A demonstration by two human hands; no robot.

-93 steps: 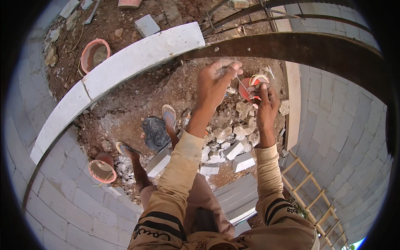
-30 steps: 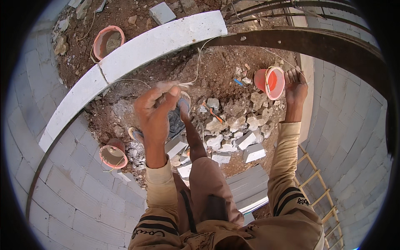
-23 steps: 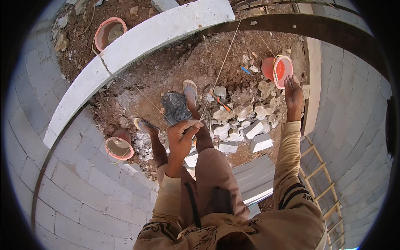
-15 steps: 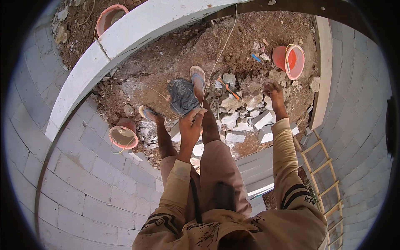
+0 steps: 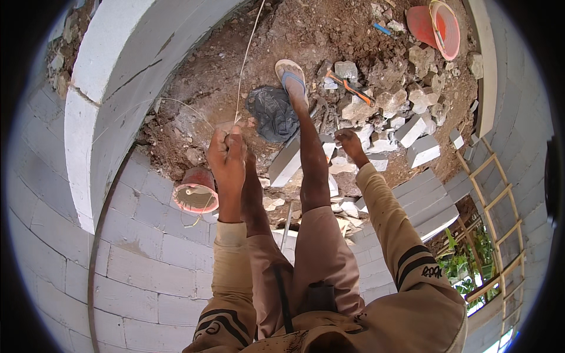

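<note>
My left hand [image 5: 227,154] is closed in a pinch on a thin pale string [image 5: 250,50]. One length of it runs up from the fingertips to the top of the picture, and a thinner, looser length curves off left toward the pale block beam [image 5: 106,65]. Over the broken blocks my right hand [image 5: 352,146] has its fingers curled together; what they hold, if anything, is too small to name. A black plastic bag [image 5: 272,115] lies on the dirt between the hands, beside my sandalled foot. Beyond the right hand, an orange-and-black handled tool [image 5: 351,89] rests on rubble.
A red bucket [image 5: 197,191] stands by the left block wall [image 5: 147,265]; another red bucket [image 5: 432,29] lies tilted at the far right. Several cut grey blocks [image 5: 422,152] and stones cover the ground. A bamboo ladder [image 5: 503,235] leans along the right side.
The view has shifted and turned. My left hand, still pinching the string, has moved left and nearer the beam. My right hand has come down and inward, its fingers curled.
</note>
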